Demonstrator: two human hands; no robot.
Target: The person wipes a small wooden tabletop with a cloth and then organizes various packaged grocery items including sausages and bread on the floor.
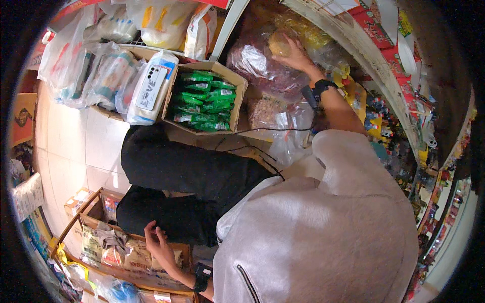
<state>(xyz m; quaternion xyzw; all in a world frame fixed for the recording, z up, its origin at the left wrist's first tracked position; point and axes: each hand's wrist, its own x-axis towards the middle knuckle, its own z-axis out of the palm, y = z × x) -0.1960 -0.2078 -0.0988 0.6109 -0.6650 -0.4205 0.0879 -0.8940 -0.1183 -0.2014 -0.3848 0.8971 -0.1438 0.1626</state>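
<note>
In the upper part of the head view, my right hand [297,58] curls around a round tan item [279,44], whose exact kind I cannot tell. Beneath it lies a large clear plastic bag [250,62] with dark reddish contents. A yellow plastic package [308,32] is just beyond the fingers. My left hand [159,244] hangs with its fingers loosely bent and apart, holding nothing. It is beside my black-trousered knee [151,212], over an open box [130,269] of printed packets [136,253].
A cardboard box of green packets [204,100] stands before my knees. Left of it, a phone [152,88] lies on a white plastic-wrapped pack [142,113]. A bag of brown pieces [265,111] and a black cable [273,129] are close by. Shelves of goods [382,117] line the right.
</note>
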